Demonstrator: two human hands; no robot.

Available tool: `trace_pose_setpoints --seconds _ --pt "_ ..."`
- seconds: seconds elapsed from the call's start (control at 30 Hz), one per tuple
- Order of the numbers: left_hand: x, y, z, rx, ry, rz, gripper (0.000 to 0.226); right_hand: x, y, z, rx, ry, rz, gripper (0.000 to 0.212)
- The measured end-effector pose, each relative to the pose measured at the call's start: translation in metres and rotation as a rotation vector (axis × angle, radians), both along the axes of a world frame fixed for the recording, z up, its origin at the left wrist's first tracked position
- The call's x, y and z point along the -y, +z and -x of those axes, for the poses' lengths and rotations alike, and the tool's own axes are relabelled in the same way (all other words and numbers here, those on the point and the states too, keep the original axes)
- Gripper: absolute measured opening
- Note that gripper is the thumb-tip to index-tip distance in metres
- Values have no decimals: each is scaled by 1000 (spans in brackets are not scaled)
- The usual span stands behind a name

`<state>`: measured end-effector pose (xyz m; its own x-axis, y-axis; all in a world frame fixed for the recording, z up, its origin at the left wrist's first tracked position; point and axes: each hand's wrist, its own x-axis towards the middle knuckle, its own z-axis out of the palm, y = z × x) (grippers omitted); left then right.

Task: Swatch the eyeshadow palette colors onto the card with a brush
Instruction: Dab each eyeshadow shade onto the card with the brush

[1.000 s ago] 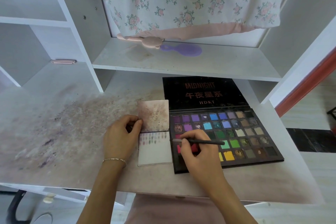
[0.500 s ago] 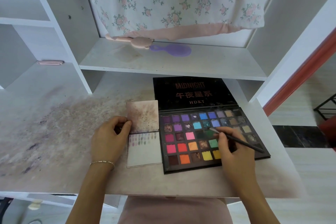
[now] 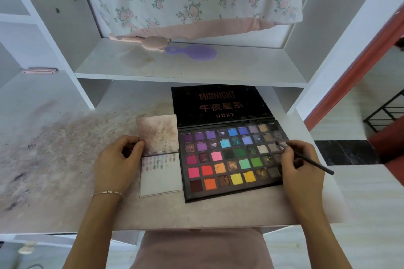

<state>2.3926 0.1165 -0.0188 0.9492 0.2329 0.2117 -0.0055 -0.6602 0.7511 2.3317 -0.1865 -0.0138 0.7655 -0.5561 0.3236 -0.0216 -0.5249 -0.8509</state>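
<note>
brush (image 3: 310, 158) tip on palette (image 3: 231, 159) pan

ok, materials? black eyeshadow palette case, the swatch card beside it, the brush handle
Black eyeshadow palette case: looks like matte printed cardboard, flat hinged lid with lettering; could be plastic. White swatch card: thin and flat; glossy clear edge hints at plastic or a sleeve, unsure. Thin black brush handle: smooth, dark; wood or plastic, can't tell.
</note>
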Motion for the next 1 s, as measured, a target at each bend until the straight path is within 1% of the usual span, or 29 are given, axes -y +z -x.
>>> trace_pose_setpoints --seconds 0.17,0.43,0.6,1.0 --pt "2 1 0 -28 7 29 5 0 0 1 -20 -33 -16 13" --pt "2 3 1 -20 2 10 7 -1 0 0 -131 33 46 11" --pt "3 3 1 -13 2 6 7 1 0 0 -129 13 25 9" --pt "2 3 1 -10 1 5 5 -1 1 -3 -134 3 77 10"
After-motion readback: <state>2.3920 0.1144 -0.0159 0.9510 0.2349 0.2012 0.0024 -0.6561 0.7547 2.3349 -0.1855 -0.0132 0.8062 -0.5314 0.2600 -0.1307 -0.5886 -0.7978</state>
